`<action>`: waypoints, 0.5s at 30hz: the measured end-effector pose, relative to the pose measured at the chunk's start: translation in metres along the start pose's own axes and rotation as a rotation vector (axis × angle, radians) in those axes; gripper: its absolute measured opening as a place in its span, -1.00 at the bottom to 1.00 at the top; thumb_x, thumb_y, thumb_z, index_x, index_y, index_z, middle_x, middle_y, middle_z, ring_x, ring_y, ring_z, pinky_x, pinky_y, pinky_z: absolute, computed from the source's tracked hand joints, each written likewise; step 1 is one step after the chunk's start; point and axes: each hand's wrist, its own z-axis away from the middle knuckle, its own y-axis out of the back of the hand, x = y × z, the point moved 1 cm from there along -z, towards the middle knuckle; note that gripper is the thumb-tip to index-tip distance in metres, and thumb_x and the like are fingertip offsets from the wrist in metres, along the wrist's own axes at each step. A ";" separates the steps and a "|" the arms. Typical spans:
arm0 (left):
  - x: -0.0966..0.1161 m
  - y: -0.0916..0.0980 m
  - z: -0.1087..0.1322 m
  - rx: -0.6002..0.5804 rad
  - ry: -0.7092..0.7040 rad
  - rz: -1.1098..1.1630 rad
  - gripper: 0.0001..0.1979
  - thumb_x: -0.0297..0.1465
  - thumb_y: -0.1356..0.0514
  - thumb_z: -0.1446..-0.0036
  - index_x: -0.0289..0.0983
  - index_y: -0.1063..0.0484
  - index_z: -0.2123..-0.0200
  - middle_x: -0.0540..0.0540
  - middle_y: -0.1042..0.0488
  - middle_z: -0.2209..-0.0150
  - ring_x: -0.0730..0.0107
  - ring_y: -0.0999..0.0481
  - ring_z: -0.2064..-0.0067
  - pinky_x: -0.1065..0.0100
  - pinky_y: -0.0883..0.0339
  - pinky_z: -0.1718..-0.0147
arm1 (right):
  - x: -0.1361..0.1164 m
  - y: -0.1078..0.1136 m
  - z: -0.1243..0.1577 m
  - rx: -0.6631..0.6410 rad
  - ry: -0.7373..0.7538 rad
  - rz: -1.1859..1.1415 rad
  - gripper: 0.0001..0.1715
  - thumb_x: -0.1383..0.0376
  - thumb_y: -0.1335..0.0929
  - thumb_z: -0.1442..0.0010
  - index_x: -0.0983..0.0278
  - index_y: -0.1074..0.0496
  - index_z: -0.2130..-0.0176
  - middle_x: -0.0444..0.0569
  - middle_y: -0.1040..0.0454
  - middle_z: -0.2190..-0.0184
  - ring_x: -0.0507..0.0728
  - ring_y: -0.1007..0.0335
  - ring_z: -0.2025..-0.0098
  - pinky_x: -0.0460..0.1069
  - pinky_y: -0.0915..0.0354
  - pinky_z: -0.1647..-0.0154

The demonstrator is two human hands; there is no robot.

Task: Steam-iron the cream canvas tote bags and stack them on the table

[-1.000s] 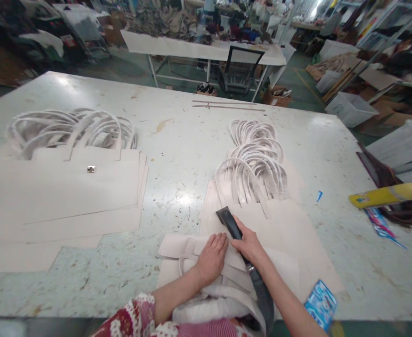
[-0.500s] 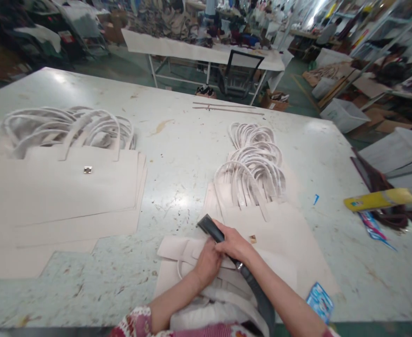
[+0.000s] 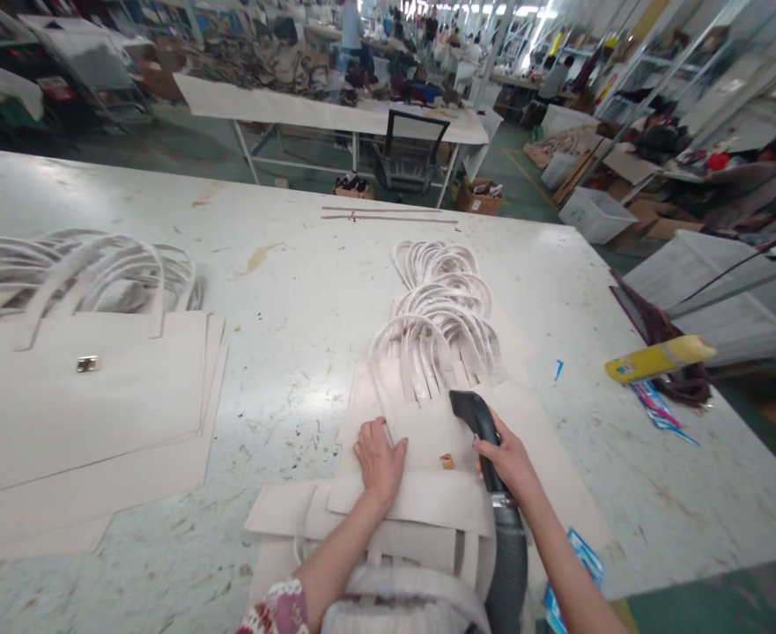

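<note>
My left hand [image 3: 380, 458] lies on a cream bag panel [image 3: 420, 431], fingers spread beside the base of a handle. My right hand [image 3: 510, 462] is wrapped round a black hose nozzle [image 3: 476, 414], its tip over the panel's upper edge. From a metal clamp, a ribbed hose [image 3: 510, 550] runs down toward my body. Between my hands, a small gold clasp [image 3: 447, 461] sits on the panel. Looped cream handles [image 3: 440, 326] fan out above, on the stacked pieces beneath. Closer to me, a folded cream bag piece [image 3: 414, 502] overlaps the panel's lower part.
A stack of cream bag panels [image 3: 143, 396] with handles lies at left. To the right are a yellow tube [image 3: 658, 358], dark straps [image 3: 688, 387] and a blue packet [image 3: 576, 563]. Thin strips [image 3: 380, 214] lie at the back. Beyond stand a chair [image 3: 414, 150] and another table.
My hands have moved apart. The left now lies flat on the panel; the right has carried the nozzle right, over the panel's top edge. The view has shifted to the right.
</note>
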 end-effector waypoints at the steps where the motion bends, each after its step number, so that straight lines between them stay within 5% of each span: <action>1: 0.000 0.000 -0.002 0.009 0.006 -0.007 -0.58 -0.34 -0.13 0.02 -0.29 -0.15 0.07 -0.16 -0.21 0.13 0.14 -0.21 0.05 0.13 -0.06 0.11 | 0.001 0.003 -0.002 0.026 -0.003 -0.013 -0.12 0.28 -0.31 0.11 0.19 0.01 -0.20 -0.24 -0.33 0.64 0.04 -0.29 0.70 -0.08 -0.22 0.71; 9: 0.013 0.009 -0.022 -0.022 0.009 -0.013 -0.86 -0.46 -0.09 0.11 -0.28 -0.24 0.38 -0.09 -0.26 0.29 0.20 -0.26 0.17 0.19 -0.08 0.20 | 0.024 0.031 -0.028 0.158 -0.024 -0.062 -0.08 0.26 -0.34 0.14 0.23 0.00 -0.19 -0.21 -0.37 0.63 0.07 -0.33 0.68 -0.06 -0.27 0.69; 15: 0.031 0.035 0.003 -0.278 -0.359 0.067 -0.79 -0.59 0.03 0.14 -0.27 -0.23 0.38 -0.07 -0.32 0.37 0.33 -0.30 0.28 0.32 -0.18 0.29 | 0.021 0.050 -0.044 0.225 0.059 -0.070 -0.12 0.24 -0.35 0.15 0.23 -0.07 -0.16 -0.22 -0.38 0.65 0.07 -0.32 0.70 -0.06 -0.26 0.69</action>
